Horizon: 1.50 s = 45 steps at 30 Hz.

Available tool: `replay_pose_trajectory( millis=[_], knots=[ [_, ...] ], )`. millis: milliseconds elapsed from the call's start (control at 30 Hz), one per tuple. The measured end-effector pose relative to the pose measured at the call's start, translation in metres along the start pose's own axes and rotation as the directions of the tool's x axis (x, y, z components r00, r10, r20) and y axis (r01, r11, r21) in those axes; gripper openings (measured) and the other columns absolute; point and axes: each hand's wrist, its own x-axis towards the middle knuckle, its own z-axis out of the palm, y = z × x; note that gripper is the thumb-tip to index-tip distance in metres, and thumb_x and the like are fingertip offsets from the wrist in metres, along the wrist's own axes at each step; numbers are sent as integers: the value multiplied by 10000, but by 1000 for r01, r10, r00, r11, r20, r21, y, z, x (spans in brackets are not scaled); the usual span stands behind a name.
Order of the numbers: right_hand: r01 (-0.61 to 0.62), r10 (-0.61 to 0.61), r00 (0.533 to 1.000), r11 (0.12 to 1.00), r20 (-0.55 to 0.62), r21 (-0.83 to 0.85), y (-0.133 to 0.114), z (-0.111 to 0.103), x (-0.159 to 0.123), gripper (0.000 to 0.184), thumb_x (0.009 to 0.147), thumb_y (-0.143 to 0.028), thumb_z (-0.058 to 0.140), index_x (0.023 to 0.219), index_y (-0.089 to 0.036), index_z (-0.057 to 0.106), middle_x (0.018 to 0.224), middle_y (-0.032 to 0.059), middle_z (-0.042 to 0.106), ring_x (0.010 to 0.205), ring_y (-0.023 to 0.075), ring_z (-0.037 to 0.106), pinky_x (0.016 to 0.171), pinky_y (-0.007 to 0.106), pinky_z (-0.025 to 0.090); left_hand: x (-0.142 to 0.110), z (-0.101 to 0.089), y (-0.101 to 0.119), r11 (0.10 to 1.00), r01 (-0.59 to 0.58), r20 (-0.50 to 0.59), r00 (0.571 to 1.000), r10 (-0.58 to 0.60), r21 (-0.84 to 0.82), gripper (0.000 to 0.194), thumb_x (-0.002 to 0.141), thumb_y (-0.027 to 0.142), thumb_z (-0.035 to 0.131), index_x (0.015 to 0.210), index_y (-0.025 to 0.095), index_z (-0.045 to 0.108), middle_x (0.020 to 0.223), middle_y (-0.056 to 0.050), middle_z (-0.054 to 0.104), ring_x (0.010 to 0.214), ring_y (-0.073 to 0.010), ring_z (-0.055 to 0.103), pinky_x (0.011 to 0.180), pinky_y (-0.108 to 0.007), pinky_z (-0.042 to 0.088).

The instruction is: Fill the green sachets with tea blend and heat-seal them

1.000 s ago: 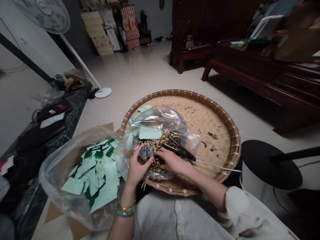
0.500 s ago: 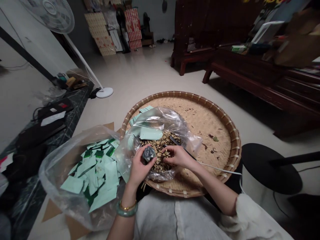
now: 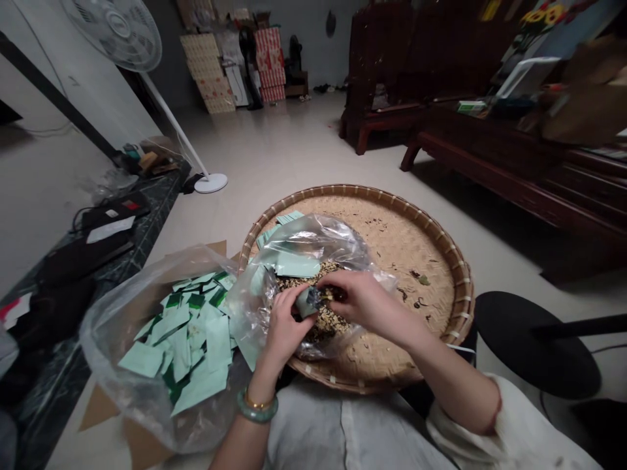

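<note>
My left hand (image 3: 285,326) is wrapped round a small light-green packet (image 3: 307,301) whose dark, silvery mouth faces to the right. Against that mouth are the fingertips of my right hand (image 3: 353,297), closed on a pinch of dried plant bits. Below both hands lies a heap of yellow and dark dried plant bits (image 3: 334,321) in a clear plastic bag (image 3: 326,230). Flat green packets (image 3: 296,264) rest on the heap's far side. The dark stick-like tool is hidden behind my right hand. All of this sits in a round woven bamboo tray (image 3: 386,222).
Left of the tray, a big clear bag (image 3: 105,339) holds many green packets (image 3: 196,352). A white fan (image 3: 211,183) stands on the floor behind it. Dark wooden furniture (image 3: 470,156) is at the right, near a black round base (image 3: 529,339). A stack of packets (image 3: 281,222) lies at the tray's far left.
My right hand has lifted from the heap with plant bits and moved left to the packet. My left hand has turned the packet's mouth rightward, toward those fingers.
</note>
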Motion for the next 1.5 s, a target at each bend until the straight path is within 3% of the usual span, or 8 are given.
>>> replay_pose_trajectory(
  millis=[333,700,833,933,1033,1200,1367,1500],
  knots=[
    [98,-97,995,978,18,-186,0,11,1,424,727,40,530,1054,-203,646,974,61,650,855,183,626,750,300,479,-1,2,-2,999,20,-14,1000,-19,36,518,690,130,697,1184,241,588,1130,-61,638,1079,-261,556,908,-407,452],
    [169,-170,986,985,-2,-41,-10,14,-2,481,778,41,469,1177,-205,575,1130,74,619,1024,196,604,887,353,516,-1,5,-3,999,25,-34,999,-24,44,480,682,145,716,1141,224,597,1069,-63,645,1017,-260,568,859,-406,471],
    [155,-157,984,987,-82,-33,-7,9,-7,508,822,-54,523,1292,-244,501,1246,83,563,1129,213,565,949,396,500,-1,2,-1,1000,-3,-12,1000,3,-6,485,716,154,694,1178,244,578,1122,-65,634,1052,-252,568,846,-385,483],
    [123,-124,991,992,-49,-15,-3,9,-8,566,836,-131,573,1372,-246,432,1338,95,522,1211,228,518,971,401,489,-2,2,0,998,-55,-19,998,55,-31,474,732,160,688,1182,247,569,1136,-65,619,1071,-246,563,900,-402,465],
    [94,-93,996,993,-16,67,-1,13,-5,418,857,-116,551,1260,-226,562,1201,77,646,1066,195,617,884,349,523,-4,2,-2,994,-103,-14,995,102,-38,484,730,149,695,1184,244,558,1128,-68,600,1078,-247,553,925,-414,452],
    [70,-56,993,987,-100,148,-2,19,0,207,821,-83,585,924,-206,715,879,17,737,789,141,676,757,278,527,-4,2,-3,991,-122,33,992,124,-46,474,741,138,689,1184,240,552,1095,-63,589,1048,-237,558,910,-404,459],
    [115,-92,983,984,-160,137,-5,16,-5,233,835,-104,582,1015,-212,684,958,43,706,889,161,650,782,305,520,-3,1,-1,992,-110,31,993,111,-56,445,758,165,677,1182,225,558,1109,-77,582,1061,-244,557,918,-410,458],
    [165,-164,986,986,-24,14,1,19,-11,240,856,-147,601,1081,-216,650,1086,78,643,1006,187,606,866,352,502,-2,-1,1,993,-89,63,994,95,-83,440,760,171,668,1186,228,572,1107,-84,590,1063,-250,565,927,-417,459]
  ],
)
